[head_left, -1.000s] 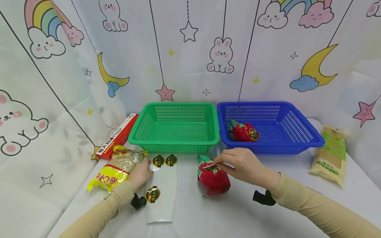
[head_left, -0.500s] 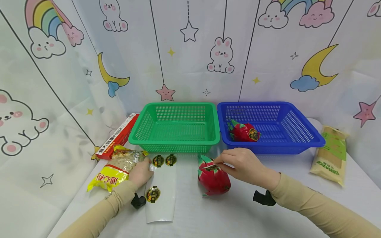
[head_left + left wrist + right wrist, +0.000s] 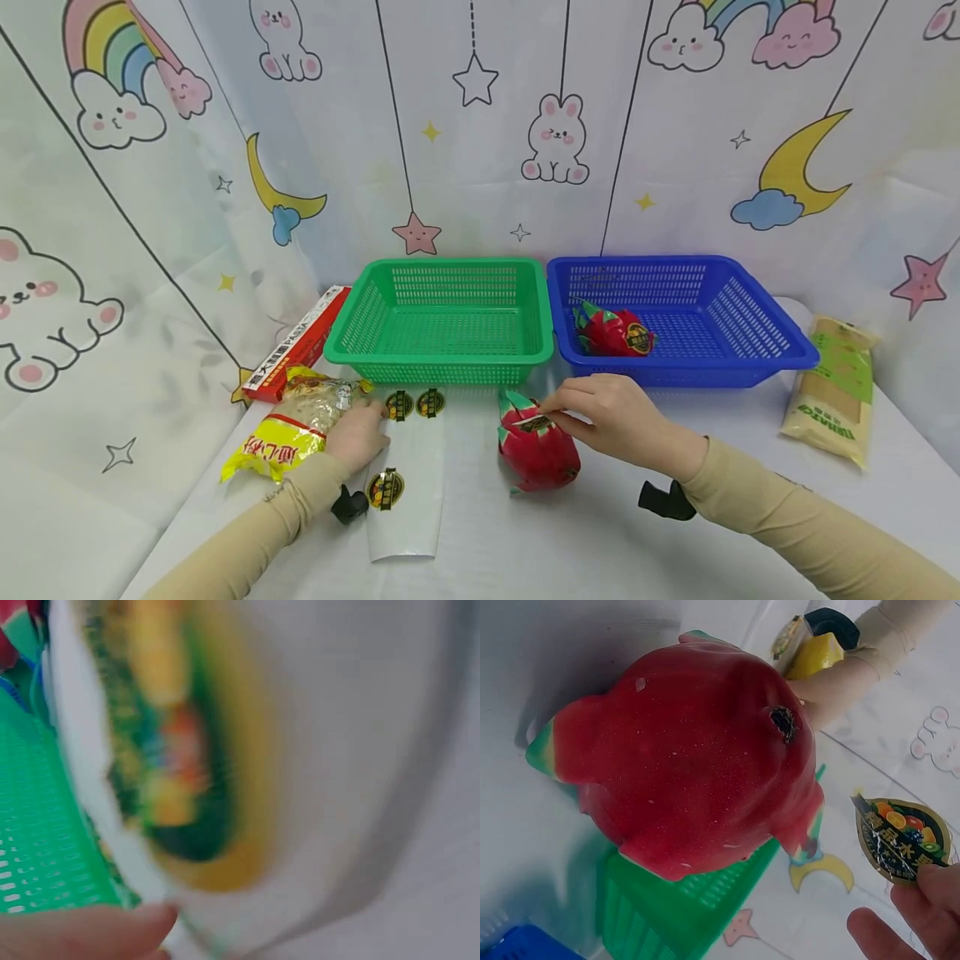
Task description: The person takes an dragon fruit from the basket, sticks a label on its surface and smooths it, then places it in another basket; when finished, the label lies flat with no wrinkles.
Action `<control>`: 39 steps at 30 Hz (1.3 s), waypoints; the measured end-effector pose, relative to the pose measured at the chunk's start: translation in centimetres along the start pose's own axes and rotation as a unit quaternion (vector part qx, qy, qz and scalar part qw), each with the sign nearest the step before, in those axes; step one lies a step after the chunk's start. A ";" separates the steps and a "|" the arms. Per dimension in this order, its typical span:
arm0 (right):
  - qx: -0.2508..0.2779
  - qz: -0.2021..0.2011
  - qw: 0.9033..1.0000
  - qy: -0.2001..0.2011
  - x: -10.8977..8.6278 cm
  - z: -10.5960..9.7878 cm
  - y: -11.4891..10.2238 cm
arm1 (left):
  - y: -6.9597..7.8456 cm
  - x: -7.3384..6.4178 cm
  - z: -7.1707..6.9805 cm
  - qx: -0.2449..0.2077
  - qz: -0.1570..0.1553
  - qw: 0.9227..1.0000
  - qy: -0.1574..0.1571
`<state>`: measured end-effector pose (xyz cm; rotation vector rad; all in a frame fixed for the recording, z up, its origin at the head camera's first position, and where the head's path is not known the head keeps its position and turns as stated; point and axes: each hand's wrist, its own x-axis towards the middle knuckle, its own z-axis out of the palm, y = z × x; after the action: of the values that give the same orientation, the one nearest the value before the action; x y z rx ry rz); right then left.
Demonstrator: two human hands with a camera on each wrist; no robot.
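Observation:
My right hand (image 3: 611, 417) pinches a dark oval fruit sticker (image 3: 901, 838) by its edge between thumb and finger. In the head view the sticker overlaps the top of a red dragon fruit (image 3: 542, 454) with green-tipped scales, which stands on the table. The right wrist view has this fruit large, with the hand and sticker off to one side. My left hand (image 3: 357, 437) holds the left edge of a glossy white sticker sheet (image 3: 408, 533) with several stickers left on it. In the left wrist view the sheet is close and blurred, with fingertips (image 3: 157, 924) at its edge.
Behind stand a green basket (image 3: 438, 371) and a blue basket (image 3: 697, 375), with another labelled dragon fruit (image 3: 615, 335) in the blue one. A yellow pasta bag (image 3: 281, 446) and red pasta box (image 3: 296, 350) lie left. A beige-green packet (image 3: 828, 396) lies right.
Hardly anything differs. My left hand has shifted very slightly at the sheet's edge; the right hand, sticker and dragon fruit look the same.

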<state>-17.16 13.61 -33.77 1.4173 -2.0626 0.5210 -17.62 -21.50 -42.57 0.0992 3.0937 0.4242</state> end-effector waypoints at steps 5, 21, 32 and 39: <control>-0.002 -0.001 1.000 0.005 -0.2 0.0 0.1 | 1.2 -0.4 -0.9 0.026 0.011 0.999 -0.035; 0.007 0.006 1.000 0.009 -0.9 -0.1 0.0 | 10.9 -1.6 -2.2 -0.087 0.292 0.950 -0.067; -0.005 0.002 1.000 0.020 -1.1 -0.4 0.1 | 13.9 0.1 -1.9 -0.033 0.383 0.919 -0.092; 0.000 0.001 1.000 0.022 -1.2 -0.4 0.2 | 14.3 0.7 -0.9 -0.023 0.409 0.909 -0.083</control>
<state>-16.89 14.76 -34.21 1.3927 -2.0290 0.5492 -17.48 -7.93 -37.85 1.3668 2.7128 0.4514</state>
